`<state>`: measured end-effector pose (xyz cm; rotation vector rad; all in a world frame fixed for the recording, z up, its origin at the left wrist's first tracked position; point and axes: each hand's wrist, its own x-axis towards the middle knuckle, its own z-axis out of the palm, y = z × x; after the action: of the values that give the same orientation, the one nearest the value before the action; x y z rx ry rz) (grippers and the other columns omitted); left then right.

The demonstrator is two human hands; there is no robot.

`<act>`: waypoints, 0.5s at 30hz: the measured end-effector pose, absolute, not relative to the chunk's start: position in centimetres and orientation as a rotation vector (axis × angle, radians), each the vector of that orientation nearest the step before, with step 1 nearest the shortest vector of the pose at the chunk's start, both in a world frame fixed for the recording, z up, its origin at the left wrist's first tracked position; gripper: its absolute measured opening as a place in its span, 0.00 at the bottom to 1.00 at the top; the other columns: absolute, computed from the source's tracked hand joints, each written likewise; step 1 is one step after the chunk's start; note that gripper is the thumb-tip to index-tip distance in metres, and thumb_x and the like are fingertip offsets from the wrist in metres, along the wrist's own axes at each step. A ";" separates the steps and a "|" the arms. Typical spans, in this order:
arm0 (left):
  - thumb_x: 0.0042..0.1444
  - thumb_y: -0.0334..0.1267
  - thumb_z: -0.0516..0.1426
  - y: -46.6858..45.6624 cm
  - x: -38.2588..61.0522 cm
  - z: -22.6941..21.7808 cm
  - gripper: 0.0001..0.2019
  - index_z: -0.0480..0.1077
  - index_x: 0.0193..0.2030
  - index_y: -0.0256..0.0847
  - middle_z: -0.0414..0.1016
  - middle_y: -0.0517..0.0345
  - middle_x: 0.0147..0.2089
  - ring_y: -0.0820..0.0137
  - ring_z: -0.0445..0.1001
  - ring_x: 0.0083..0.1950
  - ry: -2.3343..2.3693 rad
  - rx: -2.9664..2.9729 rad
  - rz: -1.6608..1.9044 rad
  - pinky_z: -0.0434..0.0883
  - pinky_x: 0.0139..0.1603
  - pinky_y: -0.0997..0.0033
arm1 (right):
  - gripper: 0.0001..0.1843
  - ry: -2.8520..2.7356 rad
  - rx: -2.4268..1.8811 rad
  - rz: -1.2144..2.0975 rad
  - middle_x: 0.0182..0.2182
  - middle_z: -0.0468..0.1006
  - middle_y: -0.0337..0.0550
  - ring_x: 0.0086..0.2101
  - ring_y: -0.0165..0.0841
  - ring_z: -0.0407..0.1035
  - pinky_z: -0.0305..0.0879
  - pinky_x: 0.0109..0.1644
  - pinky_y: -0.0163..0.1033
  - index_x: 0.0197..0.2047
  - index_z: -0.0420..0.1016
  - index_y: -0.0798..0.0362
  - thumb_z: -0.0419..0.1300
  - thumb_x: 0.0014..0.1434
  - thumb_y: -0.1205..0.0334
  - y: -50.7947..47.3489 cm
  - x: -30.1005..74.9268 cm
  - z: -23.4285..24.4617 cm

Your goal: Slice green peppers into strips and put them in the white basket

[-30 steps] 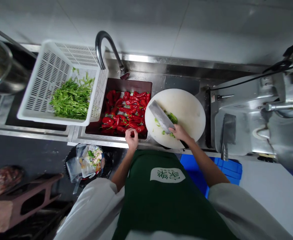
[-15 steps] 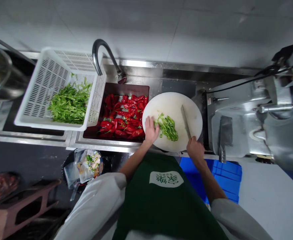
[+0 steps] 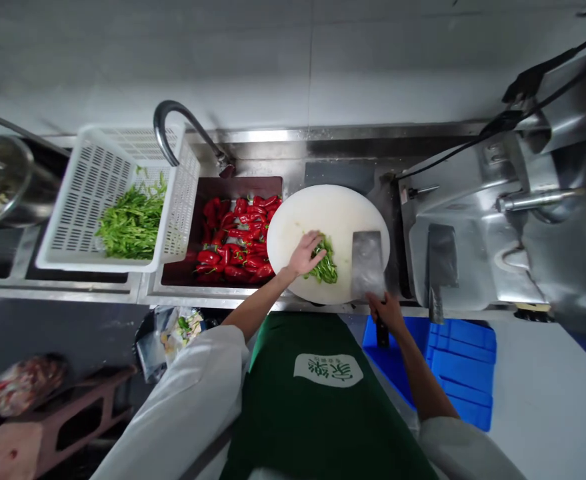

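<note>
A round white cutting board (image 3: 317,207) carries a small heap of chopped green vegetable (image 3: 329,268). Across the left side of that heap lies my left hand (image 3: 305,255), thumb and fingers apart, hiding part of the greens. My right hand (image 3: 387,311) is closed round the dark handle of a cleaver (image 3: 367,263). Its broad blade shows its flat side above the board's right part, to the right of the greens and apart from them. Whether the blade touches the board I cannot tell.
Left of the board, a dark red bin (image 3: 243,185) holds red peppers (image 3: 243,233). A white basket (image 3: 65,220) of leafy greens (image 3: 135,220) stands farther left, beside a curved faucet (image 3: 173,110). A second cleaver (image 3: 441,257) lies at right. Blue crates (image 3: 463,367) sit below.
My left hand has moved from the board's left edge onto the chopped greens. The cleaver has turned from nearly edge-on to showing its flat side. The whole view has shifted a little.
</note>
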<state>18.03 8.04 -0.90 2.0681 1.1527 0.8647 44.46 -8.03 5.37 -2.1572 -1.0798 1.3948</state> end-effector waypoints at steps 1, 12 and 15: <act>0.66 0.50 0.52 7.5 18.3 -0.5 0.24 0.66 0.63 0.41 0.66 0.42 0.67 0.55 0.59 0.71 1.099 2.079 0.835 0.58 0.72 0.43 | 0.25 -1.024 -2.110 1.430 0.13 0.64 0.35 0.15 0.32 0.62 0.62 0.21 0.36 0.25 0.57 0.48 0.55 0.58 0.36 -8.5 44.6 4.7; 0.54 0.50 0.62 2.5 24.1 0.7 0.28 0.71 0.59 0.40 0.59 0.42 0.69 0.51 0.52 0.73 1.447 1.927 0.913 0.55 0.73 0.44 | 0.23 -1.094 -1.932 1.479 0.10 0.64 0.36 0.13 0.32 0.61 0.59 0.19 0.37 0.22 0.60 0.48 0.55 0.53 0.38 -6.9 35.5 5.3; 0.56 0.47 0.60 3.3 21.9 2.0 0.25 0.71 0.58 0.39 0.60 0.42 0.69 0.54 0.55 0.73 1.440 1.905 1.034 0.55 0.74 0.47 | 0.22 -1.105 -1.875 1.438 0.10 0.63 0.35 0.12 0.32 0.60 0.58 0.18 0.37 0.23 0.59 0.48 0.56 0.53 0.39 -6.2 32.8 6.8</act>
<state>21.89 3.27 2.01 1.9049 1.4405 1.0345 32.84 -6.21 6.79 -1.8749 -1.1046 1.4385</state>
